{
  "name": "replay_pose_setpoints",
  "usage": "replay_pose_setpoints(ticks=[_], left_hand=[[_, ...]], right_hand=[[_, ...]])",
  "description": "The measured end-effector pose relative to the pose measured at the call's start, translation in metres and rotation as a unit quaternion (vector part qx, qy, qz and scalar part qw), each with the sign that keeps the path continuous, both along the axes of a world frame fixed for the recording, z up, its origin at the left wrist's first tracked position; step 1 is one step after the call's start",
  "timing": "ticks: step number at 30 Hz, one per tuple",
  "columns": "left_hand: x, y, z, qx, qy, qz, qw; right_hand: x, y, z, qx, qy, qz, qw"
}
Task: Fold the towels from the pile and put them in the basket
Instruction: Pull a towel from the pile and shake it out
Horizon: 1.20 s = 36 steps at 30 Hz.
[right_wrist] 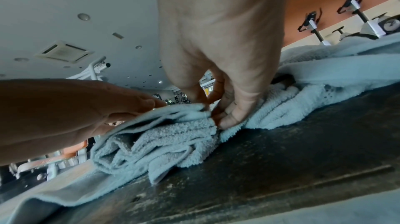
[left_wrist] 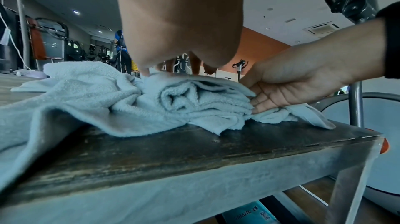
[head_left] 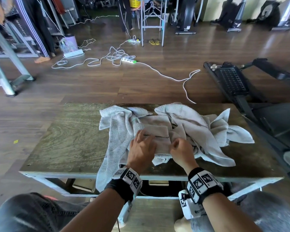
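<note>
Wristbands (head_left: 126,180) with square markers are sitting nearest; on the table (head_left: 70,139), the left hand (head_left: 141,150) is pressing spread fingers flat on the folded towel (head_left: 157,138); just right, the right hand (head_left: 182,152) is pinching that towel's right edge; the pile (head_left: 196,124) is lying behind, touching it.

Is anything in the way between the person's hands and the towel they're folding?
No. The left hand rests flat on the folded towel and the right hand pinches its edge. No basket shows in these views.
</note>
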<state>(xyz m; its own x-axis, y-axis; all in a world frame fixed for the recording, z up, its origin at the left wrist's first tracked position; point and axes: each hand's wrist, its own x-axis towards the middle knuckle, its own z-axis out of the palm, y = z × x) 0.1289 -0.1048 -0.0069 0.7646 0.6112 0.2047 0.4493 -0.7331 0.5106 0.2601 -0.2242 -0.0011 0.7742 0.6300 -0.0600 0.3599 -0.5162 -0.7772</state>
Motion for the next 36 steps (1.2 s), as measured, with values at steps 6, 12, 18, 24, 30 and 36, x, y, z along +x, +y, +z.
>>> replay_pose_setpoints(ticks=[6,12,18,24,30,36], left_hand=[[-0.001,0.001,0.0,-0.023,0.122,0.002,0.992],[0.01,-0.001,0.011,-0.061,0.033,0.023,0.997],[0.005,0.009,0.009,-0.196,-0.067,0.16,0.965],[0.014,0.027,0.023,-0.372,-0.1,0.263,0.885],[0.019,0.032,0.025,-0.444,-0.076,0.258,0.855],[0.013,0.03,0.034,-0.4,-0.08,0.218,0.887]], right_hand=[[-0.014,0.011,0.006,0.046,-0.216,0.034,0.975],[-0.019,0.045,0.003,0.028,-0.196,0.169,0.966],[-0.011,0.045,-0.025,-0.151,-0.131,0.228,0.953],[-0.004,0.052,-0.048,-0.165,-0.155,0.246,0.942],[-0.003,0.051,-0.05,-0.123,-0.152,0.218,0.956],[-0.003,0.042,-0.027,-0.1,-0.092,0.261,0.956]])
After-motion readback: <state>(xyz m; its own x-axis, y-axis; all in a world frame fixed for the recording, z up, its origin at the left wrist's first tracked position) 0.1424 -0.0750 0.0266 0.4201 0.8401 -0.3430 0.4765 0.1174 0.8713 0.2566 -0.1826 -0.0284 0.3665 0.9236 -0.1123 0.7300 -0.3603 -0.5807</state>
